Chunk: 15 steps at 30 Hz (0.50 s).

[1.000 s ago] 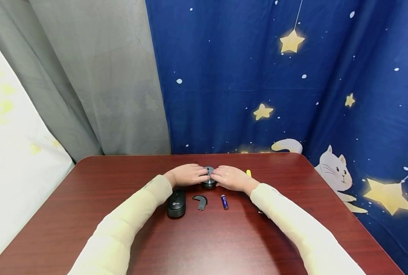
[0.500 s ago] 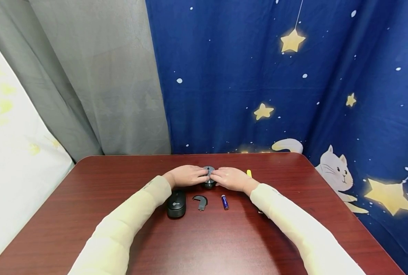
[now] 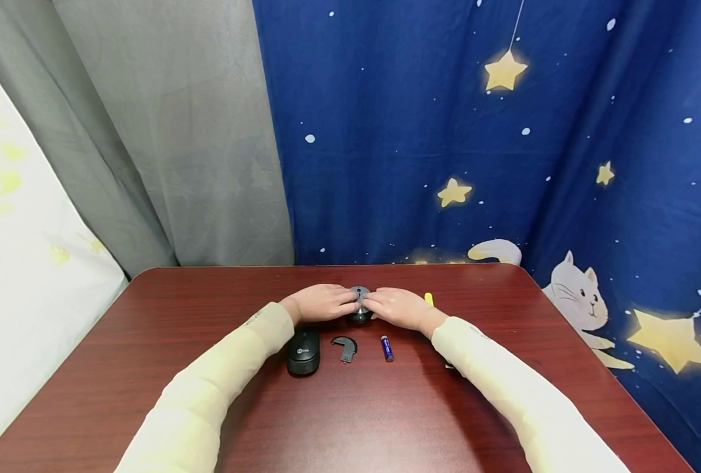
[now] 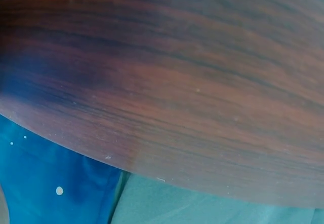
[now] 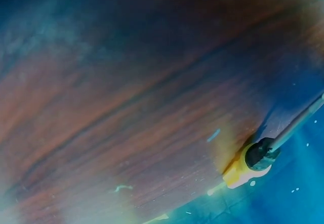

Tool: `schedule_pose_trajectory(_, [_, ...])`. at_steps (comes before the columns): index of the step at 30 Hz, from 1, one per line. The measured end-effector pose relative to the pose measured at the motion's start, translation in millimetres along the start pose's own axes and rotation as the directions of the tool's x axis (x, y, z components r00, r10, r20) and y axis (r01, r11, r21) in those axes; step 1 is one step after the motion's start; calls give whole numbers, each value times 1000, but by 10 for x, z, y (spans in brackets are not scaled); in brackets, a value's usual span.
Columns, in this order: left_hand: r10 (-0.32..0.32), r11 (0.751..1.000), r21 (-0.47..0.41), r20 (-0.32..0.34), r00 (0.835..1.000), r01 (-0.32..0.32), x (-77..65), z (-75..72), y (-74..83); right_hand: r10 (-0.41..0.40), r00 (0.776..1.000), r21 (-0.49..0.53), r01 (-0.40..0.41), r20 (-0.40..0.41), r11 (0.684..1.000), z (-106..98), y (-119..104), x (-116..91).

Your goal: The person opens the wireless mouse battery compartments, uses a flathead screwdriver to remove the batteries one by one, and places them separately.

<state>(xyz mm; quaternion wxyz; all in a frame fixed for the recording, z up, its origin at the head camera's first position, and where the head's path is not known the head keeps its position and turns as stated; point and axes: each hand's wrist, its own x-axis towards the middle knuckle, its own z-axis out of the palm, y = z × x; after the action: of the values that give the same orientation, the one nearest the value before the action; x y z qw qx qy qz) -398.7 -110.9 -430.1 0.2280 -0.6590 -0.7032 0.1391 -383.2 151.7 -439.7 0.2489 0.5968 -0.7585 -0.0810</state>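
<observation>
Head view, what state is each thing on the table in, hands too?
Left hand: fingers extended onto grey device.
Right hand: fingers onto it, opposite side.
Grey device: partly covered; lifted or resting, unclear.
Black mouse: flat, unheld.
Hooked grey piece: lying loose.
Blue battery: on its side, loose.
Yellow item: partly hidden by right hand.
Dark item by right sleeve: mostly hidden, unclear.

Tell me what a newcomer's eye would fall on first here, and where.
Probably the dark blue curtain with its yellow stars, hanging behind the table. Next, perhaps, the left hand and right hand, their fingers over a gray mouse from either side, near the table's far edge. A black mouse and a blue battery lie nearer the camera.
</observation>
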Motion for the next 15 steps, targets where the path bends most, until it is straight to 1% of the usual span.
schedule_pose_trajectory(4, [-16, 1000, 8, 19, 1000, 16, -18, -29, 4, 21, 1000, 29, -20, -16, 999, -25, 2, -3])
schedule_pose_trajectory(7, [-19, 1000, 24, 18, 1000, 19, -37, -39, 4, 47, 999, 49, -46, -20, 998, -54, 0, -9])
schedule_pose_trajectory(13, [-12, 999, 36, -52, 999, 14, -41, -51, 3, 87, 996, 61, -86, -6, 994, -98, -7, -36])
schedule_pose_trajectory(15, [-17, 999, 35, -72, 997, 20, -38, -66, 4, 104, 994, 72, -103, -14, 992, -101, -5, -44])
